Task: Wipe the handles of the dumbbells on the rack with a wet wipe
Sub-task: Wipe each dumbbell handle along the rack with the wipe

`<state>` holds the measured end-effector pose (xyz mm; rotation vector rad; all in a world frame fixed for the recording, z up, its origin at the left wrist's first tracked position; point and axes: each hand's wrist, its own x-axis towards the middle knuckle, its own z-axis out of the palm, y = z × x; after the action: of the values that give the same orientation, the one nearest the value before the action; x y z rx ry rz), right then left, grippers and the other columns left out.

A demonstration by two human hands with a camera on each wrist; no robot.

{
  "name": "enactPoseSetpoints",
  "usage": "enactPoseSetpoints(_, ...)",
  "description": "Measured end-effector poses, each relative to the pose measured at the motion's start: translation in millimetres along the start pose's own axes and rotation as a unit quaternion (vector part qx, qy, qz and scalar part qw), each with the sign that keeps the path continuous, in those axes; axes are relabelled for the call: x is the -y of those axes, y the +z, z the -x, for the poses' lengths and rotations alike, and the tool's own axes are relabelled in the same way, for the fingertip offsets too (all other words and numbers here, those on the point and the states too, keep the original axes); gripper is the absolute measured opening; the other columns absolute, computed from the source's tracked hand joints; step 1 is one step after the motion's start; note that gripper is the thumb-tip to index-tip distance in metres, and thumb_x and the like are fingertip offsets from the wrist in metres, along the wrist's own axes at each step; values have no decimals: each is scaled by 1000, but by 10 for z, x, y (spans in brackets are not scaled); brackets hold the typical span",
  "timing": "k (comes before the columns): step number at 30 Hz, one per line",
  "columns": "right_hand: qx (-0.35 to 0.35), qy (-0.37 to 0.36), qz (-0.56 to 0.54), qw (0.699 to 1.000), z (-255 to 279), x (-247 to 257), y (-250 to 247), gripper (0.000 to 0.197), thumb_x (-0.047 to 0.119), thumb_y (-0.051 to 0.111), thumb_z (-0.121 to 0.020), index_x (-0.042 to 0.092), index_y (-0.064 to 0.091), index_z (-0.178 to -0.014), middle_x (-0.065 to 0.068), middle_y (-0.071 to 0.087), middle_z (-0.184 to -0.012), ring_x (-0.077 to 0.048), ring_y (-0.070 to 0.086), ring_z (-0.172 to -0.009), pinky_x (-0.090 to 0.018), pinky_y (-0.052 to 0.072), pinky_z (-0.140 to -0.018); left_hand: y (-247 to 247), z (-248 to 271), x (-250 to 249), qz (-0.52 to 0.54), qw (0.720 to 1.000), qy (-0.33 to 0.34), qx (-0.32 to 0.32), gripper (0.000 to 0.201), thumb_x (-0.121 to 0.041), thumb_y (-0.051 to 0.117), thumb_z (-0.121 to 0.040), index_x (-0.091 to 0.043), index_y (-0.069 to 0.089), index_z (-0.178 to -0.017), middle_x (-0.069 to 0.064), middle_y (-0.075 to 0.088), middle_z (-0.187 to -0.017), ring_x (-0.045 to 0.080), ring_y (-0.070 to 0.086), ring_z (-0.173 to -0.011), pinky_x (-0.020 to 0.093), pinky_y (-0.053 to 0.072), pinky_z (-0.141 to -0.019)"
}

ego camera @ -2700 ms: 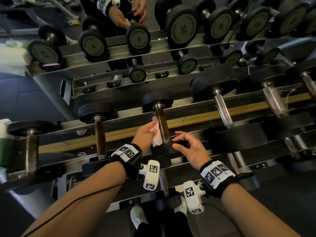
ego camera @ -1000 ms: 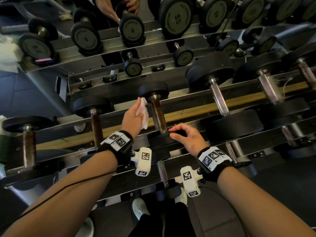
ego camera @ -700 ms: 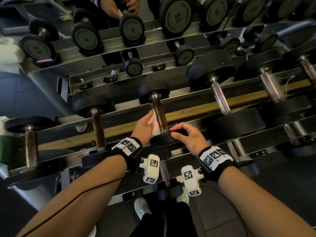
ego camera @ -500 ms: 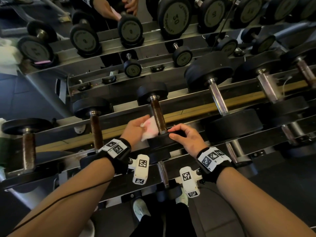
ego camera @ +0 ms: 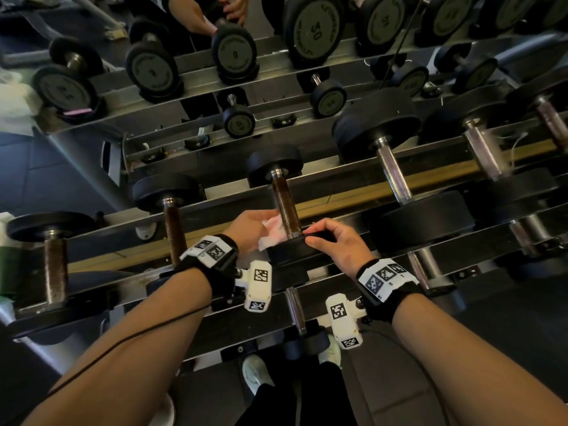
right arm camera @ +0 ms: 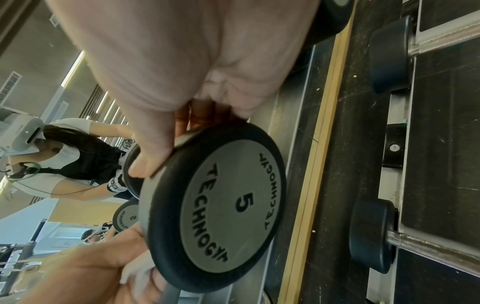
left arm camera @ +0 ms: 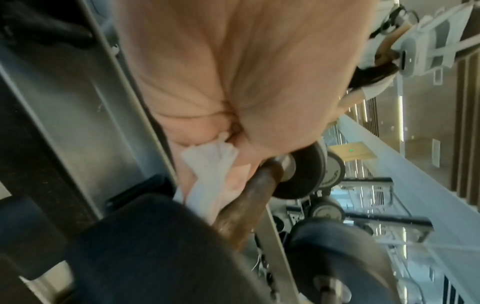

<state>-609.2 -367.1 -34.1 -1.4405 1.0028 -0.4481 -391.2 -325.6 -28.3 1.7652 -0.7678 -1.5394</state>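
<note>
A small black dumbbell with a brown rusty handle (ego camera: 285, 207) lies across the rack rails (ego camera: 353, 195) in front of me. My left hand (ego camera: 255, 229) holds a white wet wipe (ego camera: 272, 230) against the left side of that handle, low down near the front weight; the wipe (left arm camera: 210, 170) and the handle (left arm camera: 249, 197) also show in the left wrist view. My right hand (ego camera: 332, 241) grips the rim of the front weight head (ego camera: 295, 247), which is marked 5 (right arm camera: 215, 205), thumb on its face.
Other dumbbells lie on the same rail: brown-handled ones (ego camera: 173, 229) to the left, bigger chrome-handled ones (ego camera: 393, 173) to the right. A lower tier holds a small chrome-handled dumbbell (ego camera: 295, 309) under my wrists. A mirror behind reflects the rack and a person (right arm camera: 64, 162).
My left hand has slid the wipe from the top of the handle down to its lower end. My right hand has stayed on the front weight head.
</note>
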Motion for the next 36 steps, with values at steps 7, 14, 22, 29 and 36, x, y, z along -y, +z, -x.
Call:
enactPoseSetpoints(7, 0, 11, 7, 1000, 5, -4, -11, 13, 25, 72, -87, 30, 70, -99, 9, 70, -102, -6, 66, -98, -29, 49, -89, -126, -169, -182, 151, 980, 41, -123, 48, -6, 46, -101, -25, 47, -145, 7, 54, -139, 24, 58, -120, 45, 49, -103)
enactPoseSetpoints(14, 0, 13, 8, 1000, -8, 8, -14, 14, 21, 71, -87, 26, 70, -100, 9, 71, -98, -2, 66, -92, -10, 48, -73, 184, -33, -12, 67, 992, 93, -60, 56, 1, 38, -101, -33, 45, -146, -1, 57, -136, 8, 60, -115, 27, 53, -90)
enactPoseSetpoints(22, 3, 27, 15, 1000, 10, 104, -4, 13, 21, 71, -88, 25, 69, -100, 2, 71, -101, -13, 68, -96, -31, 54, -86, 82, 81, 112, 99, 994, 32, 17, 66, 6, 42, -96, -55, 68, -98, -14, 71, -107, 5, 68, -101, 25, 56, -77)
enactPoseSetpoints(29, 27, 53, 94, 994, 68, 333, -31, 15, 24, 67, -91, 26, 67, -105, 3, 68, -105, -15, 64, -101, -42, 52, -96, 126, 239, 41, 159, 986, 52, -17, 41, -11, 53, -98, -45, 69, -114, 3, 63, -127, 21, 70, -104, 34, 59, -77)
enactPoseSetpoints(36, 48, 17, 176, 983, 33, 796, -591, 22, 16, 64, -93, 15, 66, -115, 5, 66, -110, -9, 60, -105, -18, 46, -89, 320, 327, -455, 147, 983, 100, -36, 56, 9, 43, -96, -36, 64, -122, 9, 58, -137, 26, 64, -112, 43, 57, -89)
